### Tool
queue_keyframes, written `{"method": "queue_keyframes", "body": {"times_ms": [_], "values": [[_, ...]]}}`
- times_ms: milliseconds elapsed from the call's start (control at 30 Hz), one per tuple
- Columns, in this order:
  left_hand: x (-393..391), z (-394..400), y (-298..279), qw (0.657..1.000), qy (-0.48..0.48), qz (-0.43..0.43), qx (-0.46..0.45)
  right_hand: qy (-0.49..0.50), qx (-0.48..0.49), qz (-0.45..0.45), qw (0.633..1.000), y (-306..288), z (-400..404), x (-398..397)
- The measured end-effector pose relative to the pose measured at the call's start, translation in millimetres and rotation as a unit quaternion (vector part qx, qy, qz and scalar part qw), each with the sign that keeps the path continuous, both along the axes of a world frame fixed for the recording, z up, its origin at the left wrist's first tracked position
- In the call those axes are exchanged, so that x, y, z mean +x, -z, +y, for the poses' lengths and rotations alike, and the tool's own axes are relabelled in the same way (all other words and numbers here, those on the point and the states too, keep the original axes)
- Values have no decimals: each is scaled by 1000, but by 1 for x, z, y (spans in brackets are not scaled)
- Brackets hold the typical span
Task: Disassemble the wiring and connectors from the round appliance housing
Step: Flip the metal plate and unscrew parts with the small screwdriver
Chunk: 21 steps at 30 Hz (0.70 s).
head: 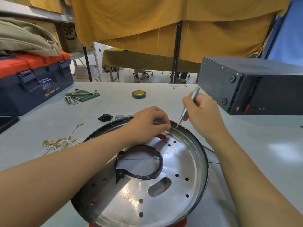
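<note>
Housing (188, 169) sits at the desk's near edge; my left hand (150, 122) pinches something tiny at its far rim; my right hand (203, 112) grips the screwdriver (188, 106), tip slanting down-left, just beside that pinch.

Housing (193, 169) near rim cut by bottom edge; left hand (147, 123) hides pinched part

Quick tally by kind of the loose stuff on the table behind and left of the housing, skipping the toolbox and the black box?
Tape roll: 1
Hex key set: 1
Black power socket: 1
Grey blocks: 2
Pile of white wires with brass terminals: 1, wires too tangled to count
Total: 6
</note>
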State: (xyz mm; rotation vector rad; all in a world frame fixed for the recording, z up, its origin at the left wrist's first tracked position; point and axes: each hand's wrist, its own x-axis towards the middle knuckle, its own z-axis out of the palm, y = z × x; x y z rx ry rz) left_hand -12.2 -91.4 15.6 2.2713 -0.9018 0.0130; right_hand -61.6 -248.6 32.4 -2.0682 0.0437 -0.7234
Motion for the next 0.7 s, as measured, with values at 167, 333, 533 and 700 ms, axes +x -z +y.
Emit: {"method": "queue_keyframes", "body": {"times_ms": [167,333,533,700], "values": [[3,5,-14,996,-47,7,-70,-33,19,10,999,1,4,0],[6,31,-40,987,-54,51,-143,-81,-114,43,989,4,2,1],[13,88,-45,990,-103,45,-88,-101,-291,131,942,14,6,5],[12,138,-31,987,-160,25,7,-101,-287,174,937,17,2,6]]}}
